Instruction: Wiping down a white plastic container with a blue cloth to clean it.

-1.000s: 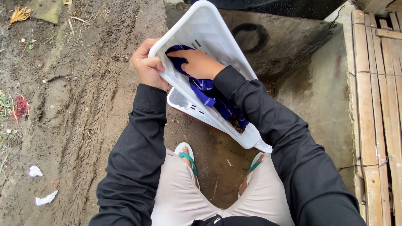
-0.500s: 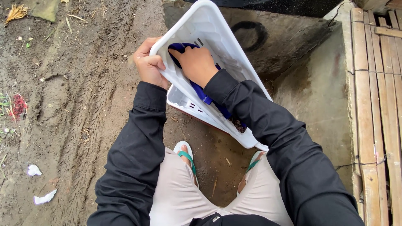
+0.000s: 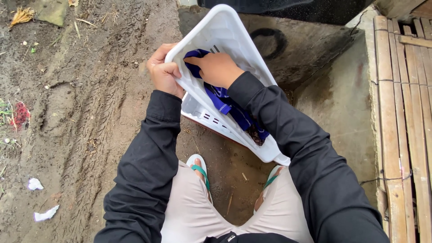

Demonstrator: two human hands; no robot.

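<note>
No packages, labels, signs or screens are to be seen anywhere around the white plastic basket [image 3: 225, 33]. Only a dark ring-shaped mark [image 3: 270, 41] is found on the concrete slab just beside the basket's far right wall; it is a plain painted or stained circle, not a sign. Two small white scraps [image 3: 40, 200], possibly torn paper or wrapping, are seen on the mud well apart from the basket, toward the lower left; their kind cannot be told.
</note>
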